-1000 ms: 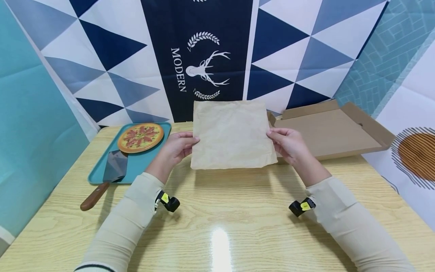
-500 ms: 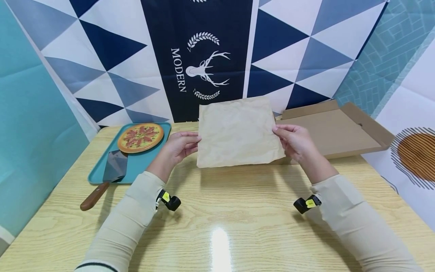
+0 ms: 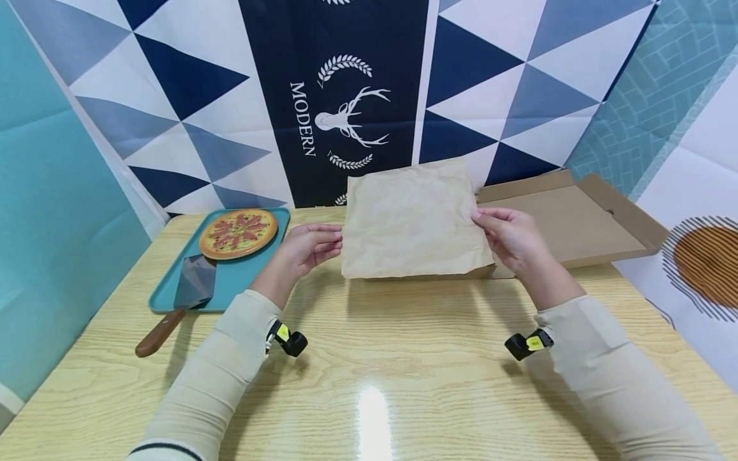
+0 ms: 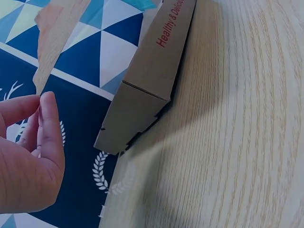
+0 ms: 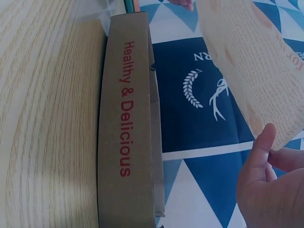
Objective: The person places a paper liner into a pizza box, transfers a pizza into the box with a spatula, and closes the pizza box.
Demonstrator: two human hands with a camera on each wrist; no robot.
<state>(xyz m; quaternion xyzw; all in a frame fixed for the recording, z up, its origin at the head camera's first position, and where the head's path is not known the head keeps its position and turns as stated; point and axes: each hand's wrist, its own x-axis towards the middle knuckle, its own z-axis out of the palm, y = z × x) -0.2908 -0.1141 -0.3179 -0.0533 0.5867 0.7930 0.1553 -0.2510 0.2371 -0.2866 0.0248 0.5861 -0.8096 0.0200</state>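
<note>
Both hands hold up a thin sheet of food wrapping paper (image 3: 415, 221) over the table. My left hand (image 3: 303, 251) pinches its left edge between thumb and fingertips. At the right edge my right hand (image 3: 515, 243) pinches it the same way. The paper's upper face is plain beige; its underside, in the right wrist view, carries newsprint-like text and orange patches. Just behind and below the sheet is an open cardboard pizza box (image 3: 582, 224), its near part partly hidden by the paper. Red "Healthy & Delicious" lettering runs along the box's side wall (image 5: 126, 118).
On the left a teal tray (image 3: 245, 291) bears a toy-like pizza (image 3: 238, 234). A pizza server (image 3: 195, 282) with a wooden handle lies partly on that tray, its handle over the wooden table (image 3: 375, 346). A patterned cloth (image 3: 340, 38) hangs behind.
The sheet has shifted right and slightly tilted, its right side rising, and it now covers more of the box's left part. My right hand has moved right; the left followed slightly.
</note>
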